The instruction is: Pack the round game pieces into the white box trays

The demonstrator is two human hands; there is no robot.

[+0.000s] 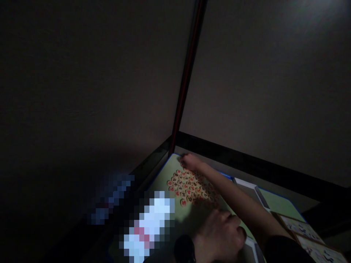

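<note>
Many round wooden discs (189, 186) with red or black characters lie in a cluster on a pale green tabletop (167, 168). My right hand (190, 161) reaches across to the far corner, fingers curled down beside the cluster's far edge; what they grip is too dark to make out. Nearer, my left hand (223, 233), with a black band (185, 248) at its wrist, is over the near right side of the cluster. Its fingers are bent together and slightly blurred, and anything inside them is hidden.
A bright pixelated object (150, 226) covers the table's left side. To the right are a white-edged frame or tray (251, 190) and framed cards (301, 230) with dark markings. Walls (246, 91) meet at a corner behind the table, with a dark ledge (233, 157) along them.
</note>
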